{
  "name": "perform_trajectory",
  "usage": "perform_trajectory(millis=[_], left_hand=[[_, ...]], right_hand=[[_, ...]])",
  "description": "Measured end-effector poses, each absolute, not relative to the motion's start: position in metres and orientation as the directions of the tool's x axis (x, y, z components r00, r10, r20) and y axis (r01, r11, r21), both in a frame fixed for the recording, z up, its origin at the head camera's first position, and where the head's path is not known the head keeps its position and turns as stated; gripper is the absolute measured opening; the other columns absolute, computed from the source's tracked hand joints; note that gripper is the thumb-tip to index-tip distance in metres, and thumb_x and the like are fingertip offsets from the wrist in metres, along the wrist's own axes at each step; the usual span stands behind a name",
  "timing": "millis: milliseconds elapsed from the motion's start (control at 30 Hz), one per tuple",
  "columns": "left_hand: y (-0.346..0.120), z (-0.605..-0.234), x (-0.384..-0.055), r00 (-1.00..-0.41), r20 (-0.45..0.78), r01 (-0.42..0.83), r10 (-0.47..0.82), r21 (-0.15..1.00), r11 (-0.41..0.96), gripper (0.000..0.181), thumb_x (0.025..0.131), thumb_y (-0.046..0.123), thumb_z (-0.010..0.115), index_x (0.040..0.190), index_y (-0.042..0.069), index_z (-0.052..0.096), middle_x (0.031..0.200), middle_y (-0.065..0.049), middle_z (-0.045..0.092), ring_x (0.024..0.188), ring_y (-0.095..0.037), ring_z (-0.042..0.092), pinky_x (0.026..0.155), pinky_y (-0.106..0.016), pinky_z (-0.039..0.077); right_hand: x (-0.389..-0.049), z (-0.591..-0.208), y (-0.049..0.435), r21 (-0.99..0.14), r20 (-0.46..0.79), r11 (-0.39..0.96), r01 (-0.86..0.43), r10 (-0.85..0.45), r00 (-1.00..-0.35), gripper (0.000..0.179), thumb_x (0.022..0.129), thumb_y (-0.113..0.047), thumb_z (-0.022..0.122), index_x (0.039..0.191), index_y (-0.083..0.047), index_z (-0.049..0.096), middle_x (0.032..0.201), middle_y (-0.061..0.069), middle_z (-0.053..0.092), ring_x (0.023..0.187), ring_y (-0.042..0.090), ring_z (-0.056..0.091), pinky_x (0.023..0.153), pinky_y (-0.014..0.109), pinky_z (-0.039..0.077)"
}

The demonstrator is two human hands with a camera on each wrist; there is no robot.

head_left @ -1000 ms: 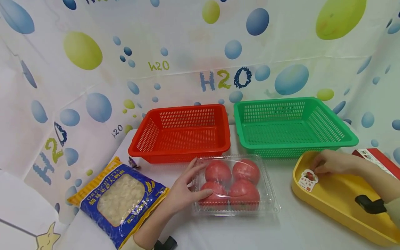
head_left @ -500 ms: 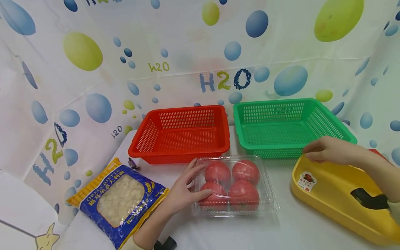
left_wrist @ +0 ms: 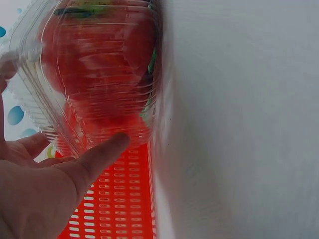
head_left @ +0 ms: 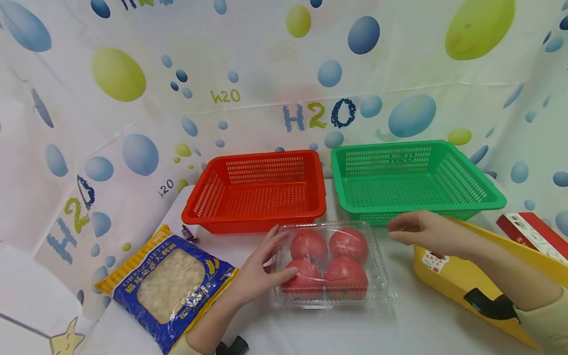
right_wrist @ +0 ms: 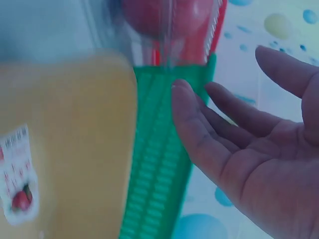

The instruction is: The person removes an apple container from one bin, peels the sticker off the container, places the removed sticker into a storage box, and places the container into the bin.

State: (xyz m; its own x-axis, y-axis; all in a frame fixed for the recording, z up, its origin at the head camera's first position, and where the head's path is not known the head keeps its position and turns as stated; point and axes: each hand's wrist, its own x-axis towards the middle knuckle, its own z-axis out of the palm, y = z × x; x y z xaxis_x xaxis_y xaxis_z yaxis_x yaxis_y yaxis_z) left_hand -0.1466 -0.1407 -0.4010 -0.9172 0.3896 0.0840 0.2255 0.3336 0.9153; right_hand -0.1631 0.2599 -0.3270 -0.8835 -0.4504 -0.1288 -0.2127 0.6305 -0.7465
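Close in front of the red basket, a clear box of tomatoes lay on white cloth, the left hand resting loose-fingered against its left end, the empty right hand near its right edge, where even support from both sides seemed wisest.

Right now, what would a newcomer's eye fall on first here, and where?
Probably the clear box of four red tomatoes, low in the middle of the head view. Behind it, a red basket and a green basket stand side by side, red on the left.
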Motion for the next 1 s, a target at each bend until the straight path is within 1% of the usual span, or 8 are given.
perform_trajectory(millis=[100,167,333,467,600,733,900,1000], left_hand=[[-0.144,-0.403,-0.147,-0.916,0.079,0.218,0.393,0.921,0.323,0.081,0.088,0.031,0.078,0.158,0.028,0.036,0.168,-0.004,0.016,0.142,-0.047,0.033,0.103,-0.061,0.042],[-0.147,-0.405,-0.147,-0.916,0.070,0.208,0.396,0.925,0.317,0.084,0.089,0.030,0.079,0.159,0.030,0.033,0.167,-0.004,0.018,0.142,-0.046,0.034,0.104,-0.059,0.042],[-0.156,-0.409,-0.150,-0.900,0.057,0.180,0.433,0.952,0.247,0.090,0.088,0.024,0.080,0.161,0.028,0.026,0.167,-0.006,0.018,0.143,-0.048,0.032,0.107,-0.058,0.039],[-0.164,-0.413,-0.154,-0.856,0.087,0.186,0.509,0.972,0.146,0.098,0.087,0.026,0.081,0.163,0.023,0.019,0.168,-0.009,0.013,0.144,-0.048,0.028,0.108,-0.055,0.040],[-0.168,-0.418,-0.158,-0.796,0.134,0.177,0.590,0.984,0.016,0.106,0.087,0.031,0.081,0.164,0.016,0.009,0.169,-0.010,0.004,0.146,-0.048,0.022,0.108,-0.047,0.042],[-0.171,-0.424,-0.162,-0.755,0.145,0.143,0.639,0.988,-0.056,0.110,0.087,0.034,0.080,0.164,0.015,0.004,0.169,-0.009,0.000,0.148,-0.047,0.016,0.109,-0.042,0.041],[-0.174,-0.428,-0.166,-0.717,0.121,0.098,0.687,0.993,-0.072,0.111,0.085,0.036,0.080,0.164,0.021,0.004,0.169,-0.006,-0.001,0.150,-0.044,0.008,0.112,-0.041,0.037],[-0.175,-0.429,-0.167,-0.695,0.113,0.078,0.710,0.994,-0.081,0.112,0.084,0.033,0.081,0.164,0.024,0.003,0.169,-0.006,-0.003,0.151,-0.043,0.004,0.113,-0.039,0.035]], right_hand=[[-0.160,-0.335,0.252,-0.765,-0.115,0.610,-0.207,-0.445,-0.888,0.047,0.100,-0.028,0.065,0.131,0.006,0.060,0.124,0.012,0.066,0.110,0.029,0.063,0.087,0.036,0.057],[-0.158,-0.340,0.249,-0.779,-0.110,0.593,-0.202,-0.446,-0.888,0.050,0.100,-0.028,0.065,0.133,0.008,0.057,0.126,0.015,0.064,0.113,0.031,0.062,0.088,0.037,0.057],[-0.153,-0.352,0.239,-0.828,-0.131,0.540,-0.151,-0.447,-0.885,0.065,0.099,-0.029,0.067,0.141,0.014,0.044,0.135,0.027,0.055,0.122,0.041,0.057,0.093,0.045,0.055],[-0.149,-0.358,0.232,-0.846,-0.173,0.526,-0.084,-0.421,-0.891,0.076,0.099,-0.032,0.066,0.148,0.015,0.032,0.139,0.029,0.051,0.126,0.044,0.052,0.096,0.050,0.053],[-0.146,-0.363,0.228,-0.869,-0.226,0.496,-0.004,-0.403,-0.887,0.081,0.100,-0.035,0.064,0.151,0.014,0.024,0.143,0.031,0.046,0.127,0.043,0.051,0.095,0.047,0.054],[-0.144,-0.367,0.224,-0.877,-0.263,0.478,0.052,-0.385,-0.884,0.083,0.100,-0.037,0.064,0.152,0.013,0.023,0.145,0.033,0.043,0.126,0.041,0.052,0.094,0.044,0.055],[-0.143,-0.374,0.222,-0.866,-0.279,0.494,0.073,-0.358,-0.891,0.085,0.098,-0.041,0.065,0.150,0.015,0.026,0.143,0.033,0.047,0.121,0.037,0.055,0.093,0.046,0.054],[-0.143,-0.380,0.220,-0.883,-0.294,0.458,0.105,-0.366,-0.883,0.085,0.099,-0.040,0.065,0.150,0.015,0.025,0.145,0.033,0.045,0.119,0.035,0.055,0.093,0.046,0.054]])
